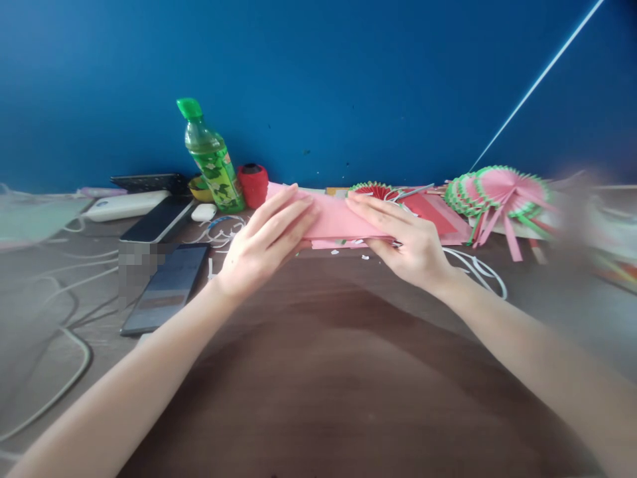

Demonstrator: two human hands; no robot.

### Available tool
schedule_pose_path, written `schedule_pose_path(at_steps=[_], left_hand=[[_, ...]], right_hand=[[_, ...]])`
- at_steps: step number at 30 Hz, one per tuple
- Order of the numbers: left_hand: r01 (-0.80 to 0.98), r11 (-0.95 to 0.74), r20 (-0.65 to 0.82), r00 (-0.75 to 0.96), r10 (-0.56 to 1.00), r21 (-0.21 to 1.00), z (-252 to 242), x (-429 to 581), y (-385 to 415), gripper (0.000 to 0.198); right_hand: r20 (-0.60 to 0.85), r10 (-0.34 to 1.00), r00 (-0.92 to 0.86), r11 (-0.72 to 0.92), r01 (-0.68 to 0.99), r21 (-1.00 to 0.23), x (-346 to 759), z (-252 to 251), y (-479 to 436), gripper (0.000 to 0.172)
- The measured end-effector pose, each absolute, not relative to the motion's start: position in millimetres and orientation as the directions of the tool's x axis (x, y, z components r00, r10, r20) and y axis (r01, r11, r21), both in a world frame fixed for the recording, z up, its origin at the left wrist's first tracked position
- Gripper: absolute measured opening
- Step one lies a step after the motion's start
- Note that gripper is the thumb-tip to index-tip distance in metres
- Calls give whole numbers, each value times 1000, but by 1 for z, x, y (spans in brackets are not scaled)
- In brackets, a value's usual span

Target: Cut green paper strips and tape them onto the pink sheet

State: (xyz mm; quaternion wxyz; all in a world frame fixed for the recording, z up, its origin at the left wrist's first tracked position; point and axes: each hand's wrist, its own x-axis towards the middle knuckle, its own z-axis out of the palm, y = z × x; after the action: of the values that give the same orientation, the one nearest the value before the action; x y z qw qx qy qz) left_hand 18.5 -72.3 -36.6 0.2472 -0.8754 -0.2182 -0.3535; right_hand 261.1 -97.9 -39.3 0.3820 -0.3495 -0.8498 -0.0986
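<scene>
A stack of pink paper [331,219] is held near the back of the table, between my two hands. My left hand [271,236] grips its left end, with the fingers lying together across the top face. At the right end my right hand [398,232] holds it, fingers over the top and thumb below the near edge. Both thumbs are partly or fully hidden. Just behind the right hand sits a red pleated paper fan [371,190], and red and pink sheets [442,216] lie to its right.
A green-capped bottle [213,159] leans near the blue wall beside a red roll [253,186]. Phones [166,289], a white power bank [127,206] and cables [79,345] lie on the left. Pink-and-green pleated paper rosettes [507,189] stand at right. Paper scraps [365,257] dot the brown table [348,378].
</scene>
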Motion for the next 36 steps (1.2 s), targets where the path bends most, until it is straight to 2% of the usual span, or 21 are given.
schedule_pose_path(at_steps=[6,9,12,15,17,21,23,26,32,36], left_hand=[[570,-773,726,652,220,-278,-41,17,-68,45],[586,-773,673,676,300,-243,-51,20,-64,35],[585,-793,453,761,464,-171,-61,24,-62,31],[614,-789,203,777,596,-34,-65,28,-61,28],[650,-753,113,745,658,103,-63,29,-62,26],[651,-625,-25,701,713,430,-56,29,-61,33],[648,-560,-78,687,722,516,-54,28,-60,35],[640,-515,-131,689,713,570,-55,26,-57,36],[564,-442,-150,718,680,698,-63,20,-49,24],[559,-421,-190,733,653,714,-64,19,-48,19]], right_hand=[[685,539,-490,721,689,-75,265,-39,-93,48],[575,629,-524,667,743,-52,268,-45,-89,42],[359,753,-552,587,809,14,268,-52,-85,34],[187,768,-612,618,785,31,268,-55,-81,25],[126,753,-646,656,753,-56,268,-56,-78,25],[16,776,-630,588,715,-378,270,-60,-72,30],[-32,798,-602,507,700,-503,272,-62,-70,30],[-84,823,-561,389,665,-638,274,-65,-68,28],[-133,809,-573,328,628,-706,276,-67,-65,24],[-134,795,-591,330,607,-723,275,-68,-63,19]])
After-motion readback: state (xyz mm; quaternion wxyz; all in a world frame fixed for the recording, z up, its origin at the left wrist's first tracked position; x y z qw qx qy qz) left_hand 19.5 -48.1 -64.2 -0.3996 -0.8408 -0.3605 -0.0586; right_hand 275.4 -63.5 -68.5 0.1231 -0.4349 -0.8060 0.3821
